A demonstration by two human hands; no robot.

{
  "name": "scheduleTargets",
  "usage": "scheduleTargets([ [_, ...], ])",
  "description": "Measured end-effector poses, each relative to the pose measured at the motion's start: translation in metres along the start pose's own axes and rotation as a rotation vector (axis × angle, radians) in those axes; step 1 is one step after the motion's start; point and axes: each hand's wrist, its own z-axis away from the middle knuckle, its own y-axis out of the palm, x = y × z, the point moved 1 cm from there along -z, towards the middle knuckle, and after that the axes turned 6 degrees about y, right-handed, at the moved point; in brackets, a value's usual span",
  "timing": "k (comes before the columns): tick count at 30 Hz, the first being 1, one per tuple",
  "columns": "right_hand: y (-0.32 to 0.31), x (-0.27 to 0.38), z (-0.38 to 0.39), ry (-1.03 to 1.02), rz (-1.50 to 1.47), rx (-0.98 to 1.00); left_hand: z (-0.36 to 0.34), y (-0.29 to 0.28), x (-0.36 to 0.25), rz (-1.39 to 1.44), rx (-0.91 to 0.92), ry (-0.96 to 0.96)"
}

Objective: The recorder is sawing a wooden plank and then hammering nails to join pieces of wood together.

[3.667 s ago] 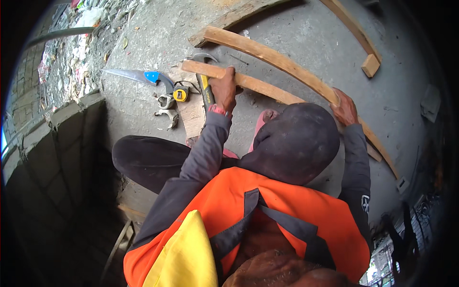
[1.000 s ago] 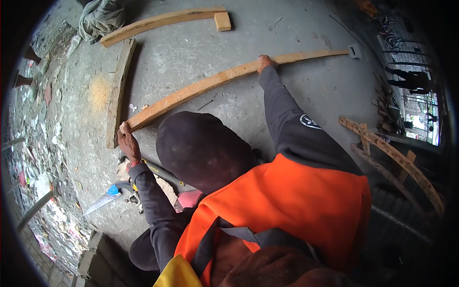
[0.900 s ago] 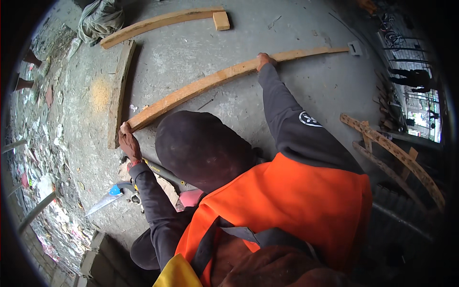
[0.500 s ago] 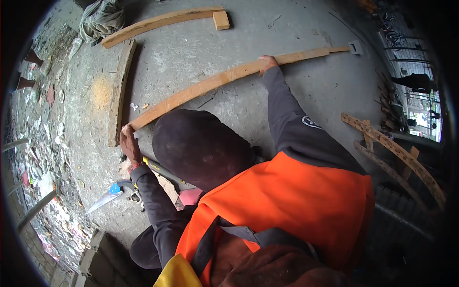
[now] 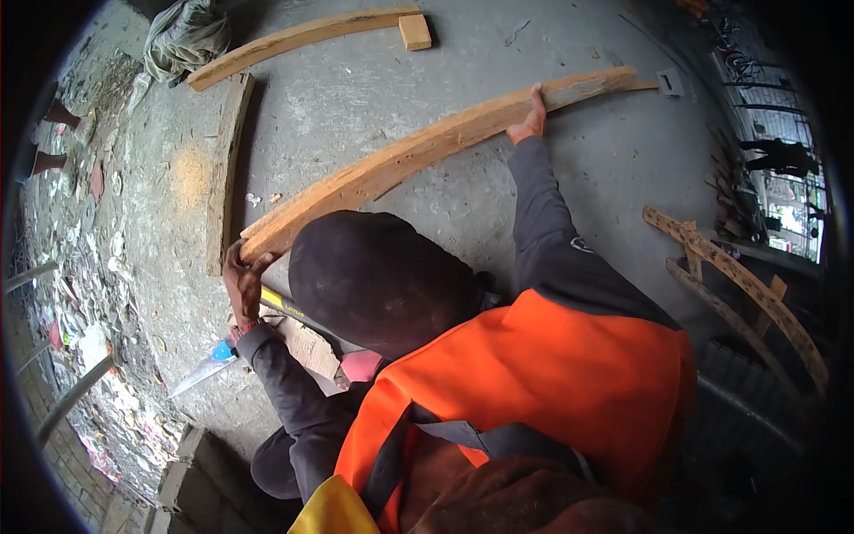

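Note:
A long wooden plank point(image 5: 400, 158) slants across the view, gripped by both my hands, its broad side face showing. My left hand point(image 5: 242, 283) is closed round the plank's lower left end, thumb along the underside. Toward the far right end, my right hand point(image 5: 530, 118) holds the near edge, fingers reaching up over the face. Under my left forearm lies a handsaw point(image 5: 205, 369) with a blue handle, partly hidden. A yellow and black tool point(image 5: 281, 301) is close to my left hand, mostly covered by my knee.
A weathered plank point(image 5: 224, 178) lies left on the concrete floor. Farther off are another plank point(image 5: 302, 37), a wooden block point(image 5: 414, 32) and a cloth bundle point(image 5: 185, 40). Debris covers the far left; a wooden frame point(image 5: 734, 267) stands right. Another person's feet point(image 5: 55, 162) show at the left.
The plank has been rolled over, so a wider face shows, and its right end has moved farther away. My right hand has shifted right along it; my left wrist has turned.

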Motion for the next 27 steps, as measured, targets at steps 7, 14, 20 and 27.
scheduleTargets([
  [7,-0.039,0.003,-0.077,-0.274,0.751,-0.035,-0.012,0.007,-0.019,-0.285,-0.087,0.112],
  [14,-0.006,-0.013,-0.059,0.255,0.508,-0.361,-0.011,0.008,0.012,-0.127,-0.147,0.12],
  [20,-0.014,-0.001,-0.062,-0.102,1.466,-0.178,-0.018,0.02,0.023,-0.207,-0.147,0.159],
  [27,-0.051,0.011,-0.106,-0.638,2.177,0.243,-0.027,0.023,0.032,-0.115,-0.137,0.234],
])
